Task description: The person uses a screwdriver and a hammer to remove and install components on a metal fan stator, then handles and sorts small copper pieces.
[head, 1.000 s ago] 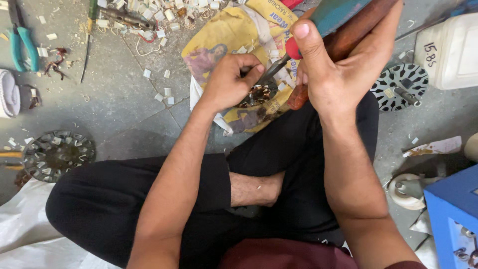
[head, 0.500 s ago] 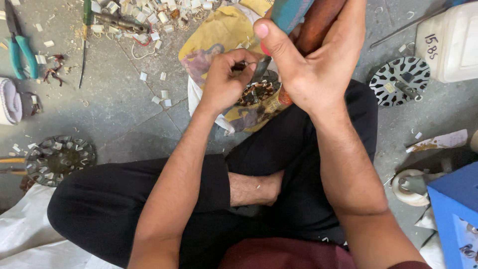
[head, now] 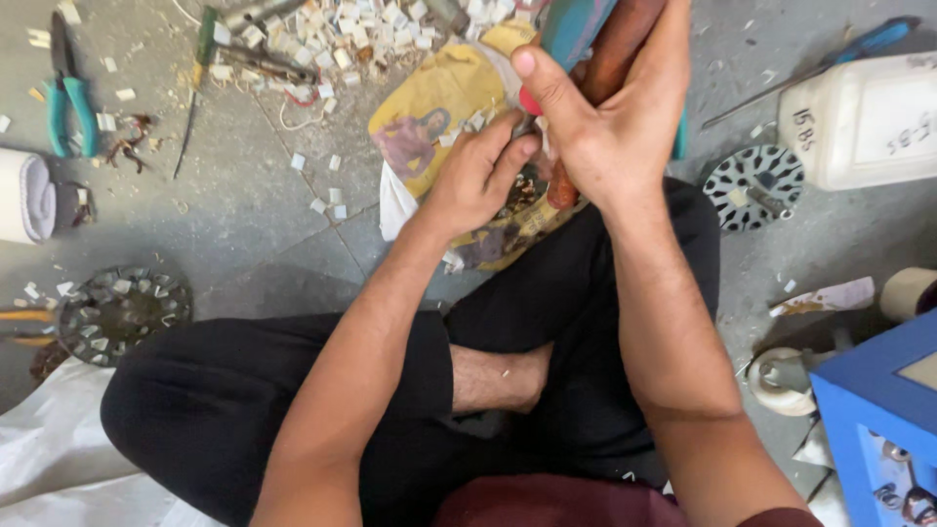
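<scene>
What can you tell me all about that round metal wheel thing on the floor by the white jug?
The round metal disc lies flat on the grey floor, just left of the white plastic jug. It looks like dark and silvery metal, with slots spaced around its rim like short spokes and a solid middle. A small metal piece rests across it. Neither hand touches it; the right hand is up and to its left.

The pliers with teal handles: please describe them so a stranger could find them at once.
Look at the grey floor, far upper left corner, left of the pile of small white scraps. The pliers lie there, jaws pointing away from the person. Their teal grips set them apart from the green-handled screwdriver nearby.
</scene>
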